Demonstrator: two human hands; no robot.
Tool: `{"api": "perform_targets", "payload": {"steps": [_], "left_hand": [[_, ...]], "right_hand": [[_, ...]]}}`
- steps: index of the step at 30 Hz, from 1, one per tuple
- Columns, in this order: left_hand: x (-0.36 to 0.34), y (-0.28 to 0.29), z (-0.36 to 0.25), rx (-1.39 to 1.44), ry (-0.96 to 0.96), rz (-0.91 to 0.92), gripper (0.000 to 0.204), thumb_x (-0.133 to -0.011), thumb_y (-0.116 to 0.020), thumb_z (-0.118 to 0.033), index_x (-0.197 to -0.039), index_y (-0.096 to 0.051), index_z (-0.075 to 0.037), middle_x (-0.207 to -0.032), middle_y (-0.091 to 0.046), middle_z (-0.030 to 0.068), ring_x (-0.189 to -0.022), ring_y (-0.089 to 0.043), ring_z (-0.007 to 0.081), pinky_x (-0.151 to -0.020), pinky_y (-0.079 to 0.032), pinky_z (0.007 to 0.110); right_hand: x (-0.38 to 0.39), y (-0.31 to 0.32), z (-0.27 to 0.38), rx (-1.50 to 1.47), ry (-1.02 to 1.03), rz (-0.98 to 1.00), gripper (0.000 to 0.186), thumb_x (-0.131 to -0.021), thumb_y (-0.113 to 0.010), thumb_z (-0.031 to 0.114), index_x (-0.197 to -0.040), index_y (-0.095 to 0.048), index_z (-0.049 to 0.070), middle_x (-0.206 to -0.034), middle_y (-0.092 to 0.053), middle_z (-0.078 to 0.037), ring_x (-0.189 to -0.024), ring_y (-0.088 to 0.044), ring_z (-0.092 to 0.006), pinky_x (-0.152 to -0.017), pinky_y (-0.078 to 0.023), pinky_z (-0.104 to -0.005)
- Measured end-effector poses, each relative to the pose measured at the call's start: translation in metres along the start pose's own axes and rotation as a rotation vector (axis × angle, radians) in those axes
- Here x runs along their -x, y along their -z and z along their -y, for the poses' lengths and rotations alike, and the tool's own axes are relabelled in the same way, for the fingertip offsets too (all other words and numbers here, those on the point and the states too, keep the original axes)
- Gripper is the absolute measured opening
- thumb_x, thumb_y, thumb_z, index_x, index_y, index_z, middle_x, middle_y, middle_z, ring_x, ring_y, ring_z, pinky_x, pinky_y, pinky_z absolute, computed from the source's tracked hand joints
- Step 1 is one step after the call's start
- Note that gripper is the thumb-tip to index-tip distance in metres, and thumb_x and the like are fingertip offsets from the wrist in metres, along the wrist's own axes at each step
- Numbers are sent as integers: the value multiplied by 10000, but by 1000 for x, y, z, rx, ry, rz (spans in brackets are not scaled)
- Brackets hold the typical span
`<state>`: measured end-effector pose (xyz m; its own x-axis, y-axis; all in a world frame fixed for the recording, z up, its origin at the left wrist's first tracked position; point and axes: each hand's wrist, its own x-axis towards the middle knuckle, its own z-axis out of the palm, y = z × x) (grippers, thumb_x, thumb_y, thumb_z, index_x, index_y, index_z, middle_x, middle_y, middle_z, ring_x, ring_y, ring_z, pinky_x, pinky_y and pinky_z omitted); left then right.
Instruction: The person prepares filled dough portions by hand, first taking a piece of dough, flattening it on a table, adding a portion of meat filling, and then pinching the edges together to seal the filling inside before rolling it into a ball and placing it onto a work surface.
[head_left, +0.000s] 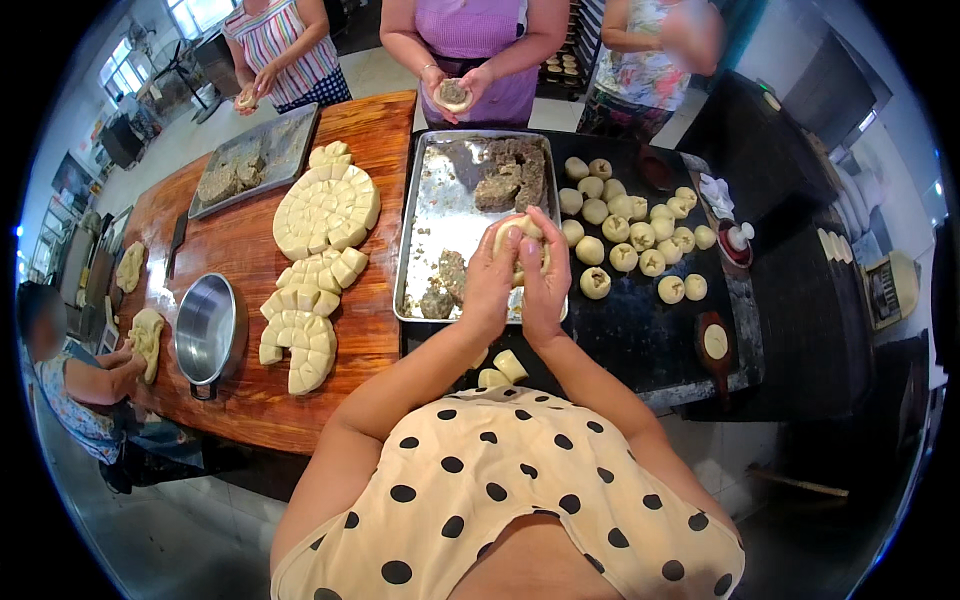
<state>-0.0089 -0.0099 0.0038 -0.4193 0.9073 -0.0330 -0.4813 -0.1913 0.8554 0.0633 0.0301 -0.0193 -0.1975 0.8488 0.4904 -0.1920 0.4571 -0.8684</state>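
Both my hands cup a pale piece of dough above the near right part of a metal tray. My left hand wraps its left side, and my right hand closes round its right side. The palms hide most of the dough, so any filling inside cannot be seen. In the tray lie a large block of brown crumbly filling at the far right and smaller lumps of filling at the near left. Cut dough pieces rest on the black tabletop below my forearms.
Several round filled dough balls sit on the black table to the right. A wooden mould with dough lies near its edge. On the wooden table are cut dough pieces, a metal bowl and another filling tray. Co-workers stand around.
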Motion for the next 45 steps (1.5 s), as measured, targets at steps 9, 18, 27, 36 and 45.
{"api": "perform_targets", "payload": {"steps": [9, 18, 27, 36, 45], "left_hand": [[-2, 9, -20, 54, 270, 247, 525, -1003, -571, -390, -1391, -431, -64, -1281, -544, 81, -1168, -569, 185, -905, -524, 321], [10, 10, -20, -20, 429, 394, 497, -996, -599, -306, -1385, -424, -52, -1232, -583, 87, -1091, -625, 170, -914, -540, 311], [22, 1, -20, -389, 290, 506, 568, -992, -614, -279, -1456, -371, -58, -1301, -521, 78, -1217, -515, 164, -1032, -431, 316], [14, 24, -20, -53, 542, 451, 543, -953, -664, -268, -1400, -427, -73, -1258, -570, 73, -1153, -589, 156, -967, -508, 333], [37, 18, 34, 362, 508, 324, 441, -995, -599, -301, -1364, -470, -97, -1223, -597, 52, -1105, -612, 171, -976, -494, 320]], "right_hand": [[-7, 42, 14, 339, 221, 291, 1069, -670, -892, 193, -1515, -254, 52, -1362, -511, -178, -1247, -509, -373, -1038, -425, -434], [-9, 70, 39, 352, 203, 443, 1075, -640, -906, 298, -1491, -299, 49, -1335, -559, -152, -1273, -504, -381, -1076, -417, -437], [11, 72, 37, 454, 471, 310, 815, -697, -849, 205, -1382, -442, 34, -1286, -581, -165, -1210, -546, -397, -1088, -404, -499], [7, 78, 48, 406, 221, 521, 1042, -713, -867, 275, -1532, -260, 61, -1481, -398, -187, -1320, -443, -383, -1089, -391, -441], [55, 64, 11, 409, 106, 237, 966, -652, -903, 184, -1436, -367, 11, -1321, -528, -219, -1218, -524, -392, -1029, -441, -444]]}}
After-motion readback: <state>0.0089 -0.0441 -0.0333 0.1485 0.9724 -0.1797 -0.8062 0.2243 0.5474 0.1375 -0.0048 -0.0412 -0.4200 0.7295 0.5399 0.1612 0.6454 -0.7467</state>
